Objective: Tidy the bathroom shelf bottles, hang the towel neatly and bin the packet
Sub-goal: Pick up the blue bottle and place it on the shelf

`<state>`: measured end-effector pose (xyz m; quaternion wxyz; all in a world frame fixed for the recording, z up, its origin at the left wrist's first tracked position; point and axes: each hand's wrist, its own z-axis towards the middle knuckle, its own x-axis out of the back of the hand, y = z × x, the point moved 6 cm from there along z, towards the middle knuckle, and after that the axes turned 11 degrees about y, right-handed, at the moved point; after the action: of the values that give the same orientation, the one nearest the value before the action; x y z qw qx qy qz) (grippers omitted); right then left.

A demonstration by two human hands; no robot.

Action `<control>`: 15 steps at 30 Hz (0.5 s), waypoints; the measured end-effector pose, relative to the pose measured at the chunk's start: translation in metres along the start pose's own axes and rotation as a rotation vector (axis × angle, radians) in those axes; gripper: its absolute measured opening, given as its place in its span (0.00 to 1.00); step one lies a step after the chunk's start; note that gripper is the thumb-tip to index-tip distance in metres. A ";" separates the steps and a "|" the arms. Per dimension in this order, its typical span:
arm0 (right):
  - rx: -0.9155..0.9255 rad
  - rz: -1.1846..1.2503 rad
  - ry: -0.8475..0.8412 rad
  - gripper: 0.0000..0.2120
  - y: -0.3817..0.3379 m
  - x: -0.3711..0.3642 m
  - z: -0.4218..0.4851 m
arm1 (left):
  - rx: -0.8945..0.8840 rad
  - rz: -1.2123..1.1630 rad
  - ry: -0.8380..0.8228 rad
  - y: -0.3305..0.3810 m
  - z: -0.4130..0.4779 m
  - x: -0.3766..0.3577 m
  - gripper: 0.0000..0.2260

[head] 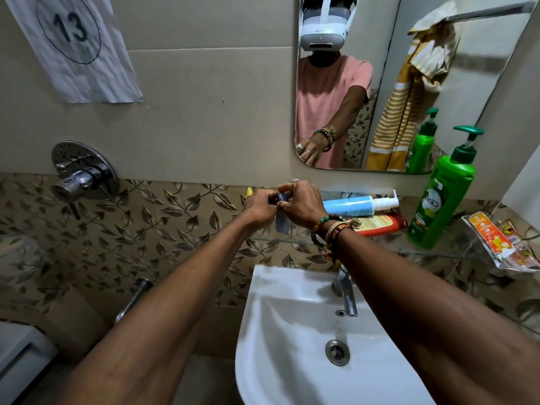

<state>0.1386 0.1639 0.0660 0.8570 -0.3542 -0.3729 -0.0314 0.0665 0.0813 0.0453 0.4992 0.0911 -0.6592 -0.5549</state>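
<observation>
Both forearms reach straight ahead above the white basin (292, 317), and the wrists meet in front of the glass shelf (432, 252). The left hand (260, 207), fingers curled, and the right hand (298, 204), thumb and fingertips pinching, both grip the dark cap end of a small grey-blue bottle (282, 223). Its body hangs below, between them. Just right of the grip, a blue pump bottle (350, 206) and a red bottle (382, 223) lie on their sides. Farther right stands the green Vatika bottle (441, 200), then the orange packet (493, 244). Up and to the right, the mirror shows the striped towel (409, 106) bunched on its rail.
</observation>
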 end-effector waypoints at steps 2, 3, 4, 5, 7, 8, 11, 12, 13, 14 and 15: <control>-0.012 0.010 -0.023 0.15 0.001 -0.001 -0.001 | 0.000 -0.001 0.000 -0.001 -0.001 -0.001 0.16; -0.019 0.019 -0.029 0.15 0.002 -0.002 -0.002 | 0.001 -0.002 -0.003 -0.001 -0.001 -0.001 0.16; -0.027 0.029 -0.032 0.15 0.002 -0.002 -0.003 | 0.002 -0.004 -0.008 -0.001 -0.001 -0.002 0.16; -0.038 0.039 -0.035 0.16 0.003 -0.002 -0.003 | 0.002 -0.004 -0.011 -0.001 -0.001 -0.002 0.16; -0.049 0.056 -0.042 0.17 0.004 -0.002 -0.004 | 0.002 -0.002 -0.012 -0.001 -0.002 -0.002 0.17; -0.047 0.064 -0.044 0.16 0.004 -0.001 -0.004 | 0.000 0.000 -0.007 -0.001 -0.002 -0.002 0.18; -0.036 0.079 -0.045 0.15 0.002 0.000 -0.004 | -0.004 0.015 0.010 0.000 -0.002 0.001 0.19; -0.034 0.081 -0.047 0.15 0.002 0.000 -0.005 | -0.007 0.022 0.013 0.000 -0.002 0.001 0.19; -0.033 0.083 -0.050 0.15 0.002 -0.001 -0.005 | -0.011 0.030 0.013 0.000 -0.003 0.001 0.18; -0.036 0.088 -0.051 0.14 0.002 -0.001 -0.005 | -0.013 0.035 0.008 0.000 -0.003 0.002 0.18; -0.039 0.092 -0.051 0.14 0.002 -0.001 -0.006 | -0.013 0.035 0.003 -0.001 -0.004 0.001 0.17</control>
<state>0.1422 0.1619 0.0616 0.8406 -0.3885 -0.3774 0.0099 0.0685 0.0779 0.0451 0.5102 0.0771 -0.6563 -0.5505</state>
